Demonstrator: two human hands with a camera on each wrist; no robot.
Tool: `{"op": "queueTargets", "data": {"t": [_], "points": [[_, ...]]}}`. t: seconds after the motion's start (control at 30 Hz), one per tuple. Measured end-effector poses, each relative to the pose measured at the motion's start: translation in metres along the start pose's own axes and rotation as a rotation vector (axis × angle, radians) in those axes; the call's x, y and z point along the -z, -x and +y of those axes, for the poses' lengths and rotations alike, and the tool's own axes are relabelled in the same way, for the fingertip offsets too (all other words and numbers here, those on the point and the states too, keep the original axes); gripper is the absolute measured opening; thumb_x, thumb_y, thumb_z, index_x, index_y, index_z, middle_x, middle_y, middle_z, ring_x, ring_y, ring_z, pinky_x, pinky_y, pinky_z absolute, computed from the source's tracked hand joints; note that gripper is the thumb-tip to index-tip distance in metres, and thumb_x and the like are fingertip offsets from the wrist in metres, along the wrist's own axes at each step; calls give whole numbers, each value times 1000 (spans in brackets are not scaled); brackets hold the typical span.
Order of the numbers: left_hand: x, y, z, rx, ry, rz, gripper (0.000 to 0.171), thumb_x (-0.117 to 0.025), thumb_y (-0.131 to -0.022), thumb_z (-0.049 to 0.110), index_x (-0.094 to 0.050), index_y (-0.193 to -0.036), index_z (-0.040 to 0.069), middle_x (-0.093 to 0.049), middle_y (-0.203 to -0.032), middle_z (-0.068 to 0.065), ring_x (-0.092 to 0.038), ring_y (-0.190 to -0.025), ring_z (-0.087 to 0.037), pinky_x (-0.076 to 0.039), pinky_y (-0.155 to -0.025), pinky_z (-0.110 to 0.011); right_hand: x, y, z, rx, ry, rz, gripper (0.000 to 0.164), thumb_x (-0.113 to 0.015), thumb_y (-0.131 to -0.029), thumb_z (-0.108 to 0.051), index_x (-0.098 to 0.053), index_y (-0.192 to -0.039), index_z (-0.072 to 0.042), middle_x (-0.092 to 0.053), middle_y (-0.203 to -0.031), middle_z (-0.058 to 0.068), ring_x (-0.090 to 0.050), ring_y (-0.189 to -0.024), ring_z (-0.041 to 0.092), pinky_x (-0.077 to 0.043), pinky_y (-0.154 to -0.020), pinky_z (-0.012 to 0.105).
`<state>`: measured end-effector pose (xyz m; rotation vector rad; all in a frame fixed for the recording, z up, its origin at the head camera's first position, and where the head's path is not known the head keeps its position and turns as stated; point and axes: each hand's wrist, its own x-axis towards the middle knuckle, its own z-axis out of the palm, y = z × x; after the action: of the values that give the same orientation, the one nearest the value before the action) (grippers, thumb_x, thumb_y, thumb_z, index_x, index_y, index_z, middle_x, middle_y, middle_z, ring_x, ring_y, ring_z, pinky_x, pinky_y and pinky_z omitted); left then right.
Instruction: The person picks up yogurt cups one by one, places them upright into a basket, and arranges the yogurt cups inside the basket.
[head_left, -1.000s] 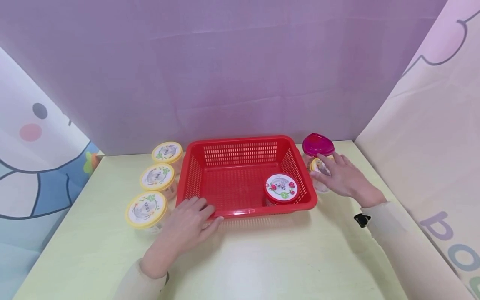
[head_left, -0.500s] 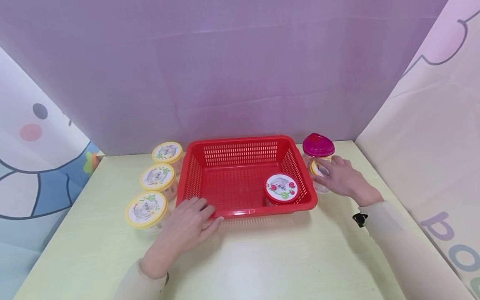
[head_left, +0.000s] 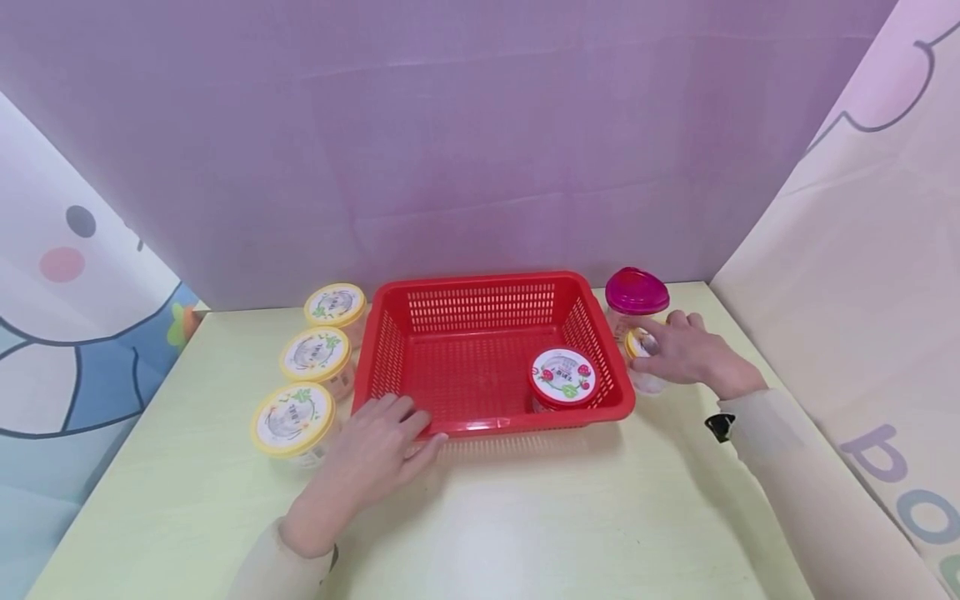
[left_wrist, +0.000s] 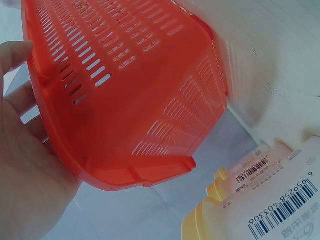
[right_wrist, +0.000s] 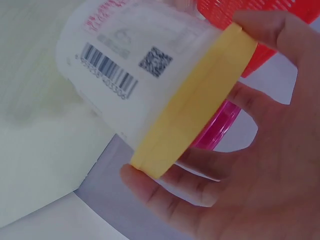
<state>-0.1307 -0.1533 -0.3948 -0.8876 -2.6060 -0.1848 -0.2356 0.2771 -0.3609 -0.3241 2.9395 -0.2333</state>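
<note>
My left hand (head_left: 382, 454) holds the front-left rim of a red plastic basket (head_left: 510, 423). In the left wrist view the thumb lies against the basket's (left_wrist: 135, 100) rim, with other fingers partly hidden behind it. To the basket's right, my right hand (head_left: 693, 358) grips a clear plastic jar by its yellow lid (head_left: 639, 343). The right wrist view has thumb and fingers spread around the lid's edge; the jar (right_wrist: 115, 65) is tilted in that view and bears a barcode. Inside the basket, at its front right, stands a jar with a red strawberry-print lid (head_left: 564, 375).
Behind the gripped jar stands a jar with a pink lid (head_left: 636, 292). Left of the basket, three yellow-lidded jars form a row: a near one (head_left: 294, 419), a middle one (head_left: 315, 352) and a far one (head_left: 335, 304). A purple cloth wall (head_left: 465, 142) backs the table.
My right hand has lowered slightly and closed its fingers around the yellow lid; that jar has shifted a little to the right. The left hand and basket have not moved.
</note>
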Motion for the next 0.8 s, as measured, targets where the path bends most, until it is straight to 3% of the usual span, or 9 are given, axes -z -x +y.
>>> {"op": "queueTargets", "data": {"t": [0.23, 0.8], "points": [[1, -1, 0, 4, 2, -12, 25, -75, -89, 42, -73, -92, 17, -58, -80, 5, -50, -75, -13, -49, -69, -31, 0, -2, 1, -8, 11, -19, 76, -70, -83, -48, -45, -148, -18, -48, -112, 27, -44, -105, 46, -53, -62, 50], [1, -1, 1, -4, 7, 8, 25, -77, -88, 41, -73, -93, 17, -58, -79, 5, -51, -75, -13, -50, -68, -30, -4, 4, 7, 36, -16, 104, 69, -71, -83, -49, -51, -142, -17, -51, -110, 24, -46, -103, 42, -51, -59, 45]]}}
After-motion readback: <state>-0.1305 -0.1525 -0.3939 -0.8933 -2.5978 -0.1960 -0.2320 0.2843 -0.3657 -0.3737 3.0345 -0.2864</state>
